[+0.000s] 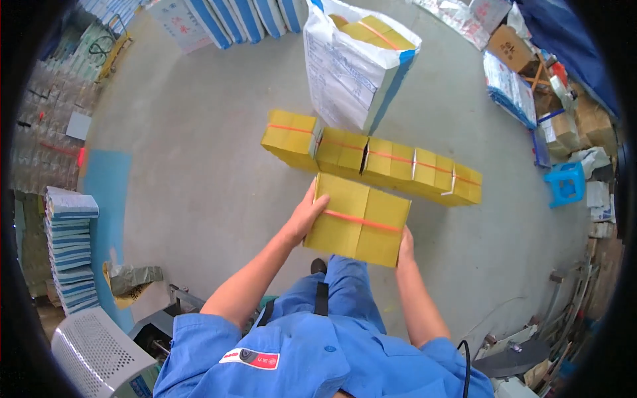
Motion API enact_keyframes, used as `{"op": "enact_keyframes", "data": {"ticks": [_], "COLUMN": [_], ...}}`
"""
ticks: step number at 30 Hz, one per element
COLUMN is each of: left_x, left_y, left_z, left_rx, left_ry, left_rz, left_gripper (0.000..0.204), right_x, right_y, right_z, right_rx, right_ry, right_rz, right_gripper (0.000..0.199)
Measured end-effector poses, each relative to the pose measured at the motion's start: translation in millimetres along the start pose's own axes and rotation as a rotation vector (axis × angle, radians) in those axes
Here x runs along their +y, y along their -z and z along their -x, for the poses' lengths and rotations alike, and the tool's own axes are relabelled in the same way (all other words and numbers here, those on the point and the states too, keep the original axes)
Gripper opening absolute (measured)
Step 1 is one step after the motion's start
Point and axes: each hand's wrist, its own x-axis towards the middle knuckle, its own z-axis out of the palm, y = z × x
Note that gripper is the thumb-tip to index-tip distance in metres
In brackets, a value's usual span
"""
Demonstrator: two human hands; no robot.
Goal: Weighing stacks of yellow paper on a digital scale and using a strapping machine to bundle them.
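Between my two hands I hold a yellow cardboard box (352, 235) with an orange strap round its middle. My left hand (310, 211) grips its left side, thumb on top. At the opposite side my right hand (405, 248) presses, its fingers mostly hidden by the box. Just beyond stands a row of several similar strapped yellow boxes (391, 162), set side by side on the floor. Behind that row a white woven sack (342, 76) with a blue edge stands upright, its mouth open, and yellow boxes (377, 33) show inside.
Filled white-and-blue sacks (242, 20) line the far side. Stacked flat sacks (71, 245) rise at the left beside a perforated grey chair back (99, 348). A blue plastic stool (565, 184), cartons (511, 50) and folded sacks (507, 89) sit along the right.
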Motion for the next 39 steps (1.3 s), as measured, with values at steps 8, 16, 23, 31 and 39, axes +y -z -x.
{"op": "enact_keyframes", "data": {"ticks": [8, 16, 23, 31, 39], "left_x": [-18.3, -101.8, -108.9, -77.4, 29.6], "left_y": [44.7, 78.6, 43.8, 35.5, 3.1], "left_z": [-211.4, -313.4, -320.2, -289.4, -72.7], "left_rx": [0.067, 0.434, 0.467, 0.449, 0.575], "left_ry": [0.311, 0.062, 0.214, 0.188, 0.058], "left_rz": [0.135, -0.616, -0.772, -0.526, 0.274], "left_gripper": [0.077, 0.079, 0.085, 0.079, 0.048], "right_x": [-10.5, 49.1, 68.3, 2.2, -80.7], "right_y": [-26.9, -41.8, 6.3, -25.0, -163.5], "right_z": [-227.3, -374.7, -410.9, -379.1, -179.0], "right_rx": [0.043, 0.146, 0.322, 0.183, -0.474], "right_ry": [-0.027, -0.077, -0.23, -0.399, -0.516], "right_rz": [0.04, 0.19, 0.218, 0.26, 0.213], "right_gripper": [0.046, 0.051, 0.051, 0.045, 0.05]}}
